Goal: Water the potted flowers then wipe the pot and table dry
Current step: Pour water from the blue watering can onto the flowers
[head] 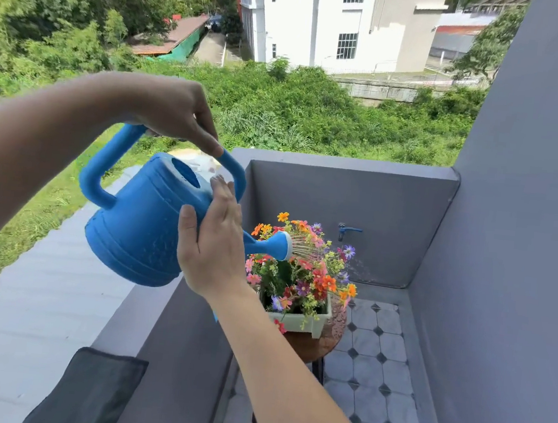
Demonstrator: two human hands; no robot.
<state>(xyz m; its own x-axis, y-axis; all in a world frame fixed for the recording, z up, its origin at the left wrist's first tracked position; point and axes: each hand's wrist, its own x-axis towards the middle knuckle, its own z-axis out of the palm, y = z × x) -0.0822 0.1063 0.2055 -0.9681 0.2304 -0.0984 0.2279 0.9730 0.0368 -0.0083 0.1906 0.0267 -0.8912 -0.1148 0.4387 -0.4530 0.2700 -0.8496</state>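
A blue watering can (138, 231) is tilted toward the right, and thin streams of water leave its rose (281, 246) over the flowers (302, 272). My left hand (174, 110) grips the can's top handle. My right hand (216, 239) lies flat against the can's side near the spout, fingers spread. The flowers, orange, red, pink and purple, stand in a pale green rectangular pot (307, 323). The pot rests on a small round brown table (315, 346) in the balcony corner. Some spray passes beyond the flowers toward the wall.
A dark grey cloth (90, 391) hangs over the grey balcony ledge (128, 319) at lower left. A blue tap (346, 230) sticks out of the back wall. Grey walls close in behind and to the right; the floor (374, 376) is tiled. Beyond the ledge is a drop.
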